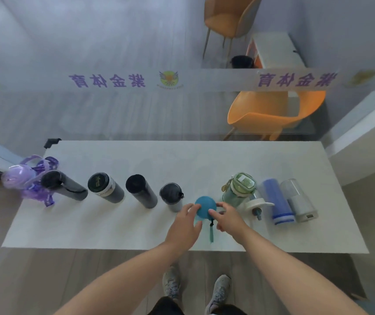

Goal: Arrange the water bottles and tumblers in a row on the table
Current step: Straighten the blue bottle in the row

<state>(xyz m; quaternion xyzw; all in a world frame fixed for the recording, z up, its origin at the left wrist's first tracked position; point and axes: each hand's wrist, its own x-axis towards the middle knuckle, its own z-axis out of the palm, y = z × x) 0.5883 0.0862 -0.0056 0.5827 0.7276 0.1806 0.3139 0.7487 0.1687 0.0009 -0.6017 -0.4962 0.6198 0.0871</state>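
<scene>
A row of bottles stands across the white table (pixel 113 230): a purple bottle with straps (pixel 19 176) at far left, then a dark flask (pixel 63 185), a black-lidded tumbler (pixel 105 188), a black flask (pixel 141 190) and a grey tumbler (pixel 172 196). My left hand (pixel 185 226) and my right hand (pixel 226 218) both grip a teal bottle (pixel 205 206) with a hanging strap, just right of the grey tumbler. Further right stand a green bottle (pixel 238 189), a white-capped small bottle (pixel 257 206), a blue bottle (pixel 277 201) and a clear tumbler (pixel 299 201).
A glass partition with purple lettering (pixel 106 80) runs behind the table. An orange chair (pixel 273 114) stands beyond the table's far right corner. My feet (pixel 195 289) are on the wooden floor below the near table edge.
</scene>
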